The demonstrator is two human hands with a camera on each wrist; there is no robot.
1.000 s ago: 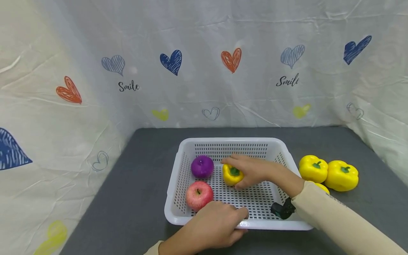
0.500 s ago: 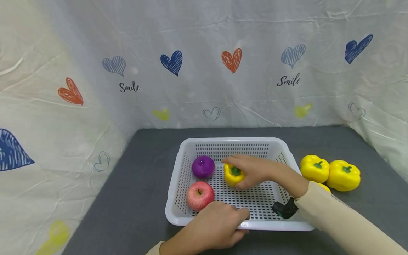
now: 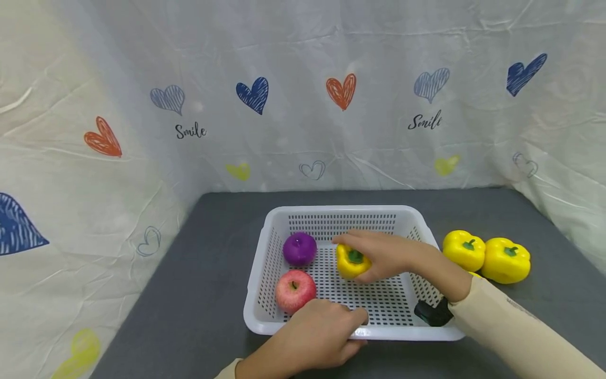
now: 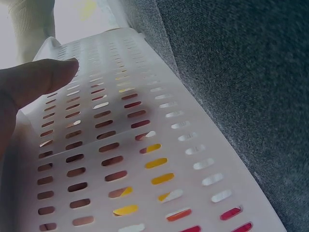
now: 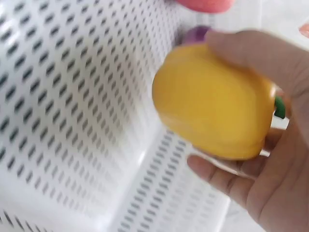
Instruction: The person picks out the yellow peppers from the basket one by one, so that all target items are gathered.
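Note:
My right hand (image 3: 385,255) grips a yellow bell pepper (image 3: 351,263) with a green stem, inside a white perforated basket (image 3: 341,332). The right wrist view has this bell pepper (image 5: 212,101) between thumb and fingers, over the slotted basket floor. At the basket's near side, my left hand (image 3: 322,331) pinches the rim, thumb below and fingers curled over it. In the left wrist view the thumb (image 4: 41,79) lies along the slotted outer wall (image 4: 111,145). A red apple (image 3: 295,291) and a round purple thing (image 3: 300,249) sit in the basket's left part.
Several yellow bell peppers (image 3: 506,260) are grouped on the dark grey table (image 3: 218,252) right of the basket, one partly hidden by my right forearm. A black strap-like device (image 3: 433,312) shows at my right wrist. A pale heart-printed sheet (image 3: 284,131) hangs behind and at the sides.
My right hand and the bell pepper in it have shifted slightly to the right within the basket. The left hand stays at the near rim.

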